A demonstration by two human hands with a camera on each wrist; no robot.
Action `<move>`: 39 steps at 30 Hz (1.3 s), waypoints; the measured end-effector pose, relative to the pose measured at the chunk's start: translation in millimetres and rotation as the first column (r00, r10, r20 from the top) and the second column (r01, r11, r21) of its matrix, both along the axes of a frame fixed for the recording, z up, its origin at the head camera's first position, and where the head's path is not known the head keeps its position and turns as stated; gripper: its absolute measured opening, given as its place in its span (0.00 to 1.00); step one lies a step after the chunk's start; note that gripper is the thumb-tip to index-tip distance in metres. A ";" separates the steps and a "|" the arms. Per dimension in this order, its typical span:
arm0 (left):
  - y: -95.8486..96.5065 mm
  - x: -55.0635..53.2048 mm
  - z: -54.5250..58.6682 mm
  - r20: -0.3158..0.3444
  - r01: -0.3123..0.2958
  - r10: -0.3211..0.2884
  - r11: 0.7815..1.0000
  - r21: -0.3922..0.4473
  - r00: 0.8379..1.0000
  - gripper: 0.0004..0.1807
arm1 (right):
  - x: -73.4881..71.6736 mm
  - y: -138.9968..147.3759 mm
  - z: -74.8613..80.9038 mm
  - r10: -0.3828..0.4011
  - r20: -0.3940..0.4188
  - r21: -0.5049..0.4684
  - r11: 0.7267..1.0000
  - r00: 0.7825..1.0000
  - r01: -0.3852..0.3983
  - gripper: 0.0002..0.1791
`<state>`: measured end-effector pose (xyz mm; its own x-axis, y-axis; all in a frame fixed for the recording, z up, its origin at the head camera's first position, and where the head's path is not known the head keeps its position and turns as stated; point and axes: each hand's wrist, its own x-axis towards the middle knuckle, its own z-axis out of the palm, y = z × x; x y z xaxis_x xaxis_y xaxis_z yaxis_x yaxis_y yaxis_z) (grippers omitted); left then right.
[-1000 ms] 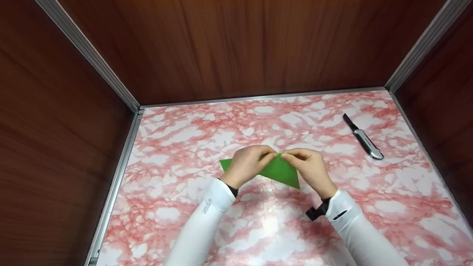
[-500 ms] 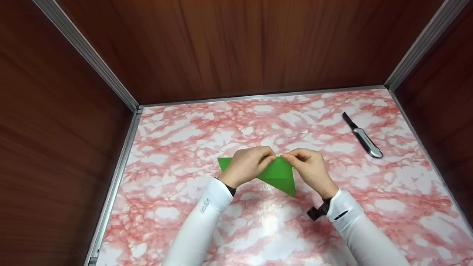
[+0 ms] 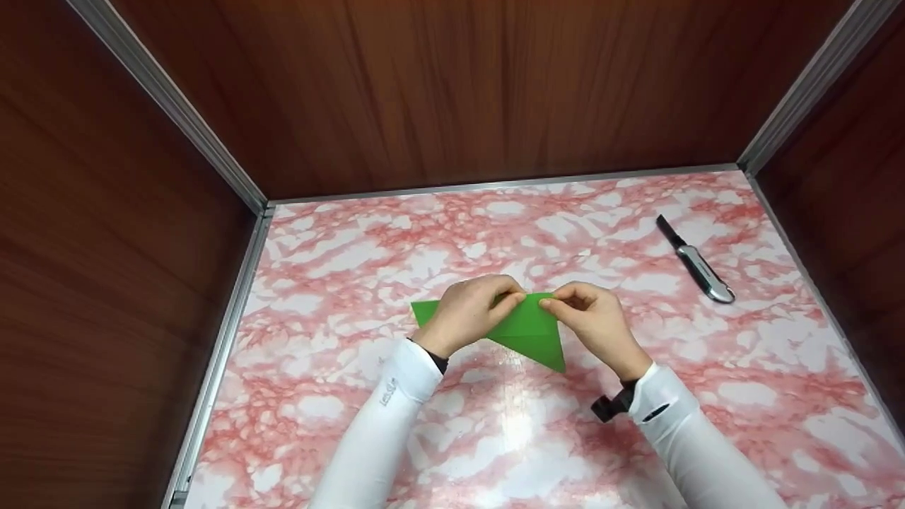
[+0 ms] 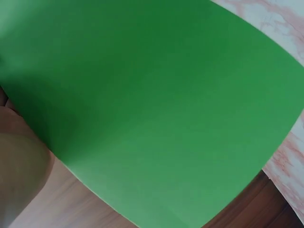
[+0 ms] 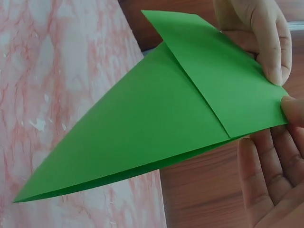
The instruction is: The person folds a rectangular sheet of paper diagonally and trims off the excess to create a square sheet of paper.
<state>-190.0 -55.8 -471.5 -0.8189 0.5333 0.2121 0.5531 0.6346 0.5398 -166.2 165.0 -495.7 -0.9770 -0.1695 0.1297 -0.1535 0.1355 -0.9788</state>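
A sheet of green paper [image 3: 527,326], folded into a pointed shape, is held up above the table between both hands. My left hand [image 3: 468,311] pinches its top edge with thumb and index finger and covers part of it. At the upper right corner, my right hand [image 3: 597,318] pinches the paper too. The right wrist view shows a straight folded-over flap [image 5: 209,71] along the top, with a long tapering point below. Green paper [image 4: 166,109] fills most of the left wrist view, bowed slightly.
A utility knife [image 3: 700,272] with its black blade out lies at the back right of the pink-and-white marbled table [image 3: 339,283]. Brown wood-look panels [image 3: 452,92] with metal edging enclose the back and both sides.
The fingertips of my two hands have moved slightly apart along the paper's top edge. More of the paper shows between them, and a horizontal fold line has become visible across it.
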 end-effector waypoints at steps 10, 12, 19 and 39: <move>7.0 1.8 -1.9 -0.055 0.046 -0.048 0.998 -0.039 0.997 0.11 | 2.7 -5.9 -5.0 0.010 -0.003 -0.005 1.000 1.000 -0.010 0.14; 7.2 2.2 -2.6 -0.069 0.057 -0.060 0.997 -0.051 0.996 0.11 | 5.8 -8.6 2.8 0.028 -0.013 -0.013 1.000 1.000 -0.028 0.12; 8.7 2.7 -3.2 -0.051 0.043 -0.046 0.997 -0.068 0.998 0.12 | 8.7 -10.3 14.5 0.041 -0.090 -0.053 0.998 0.995 -0.046 0.07; -7.8 1.3 -1.2 -0.040 0.019 -0.022 0.996 -0.083 0.999 0.13 | -4.4 7.0 -7.9 -0.044 -0.130 -0.064 0.997 0.991 0.036 0.08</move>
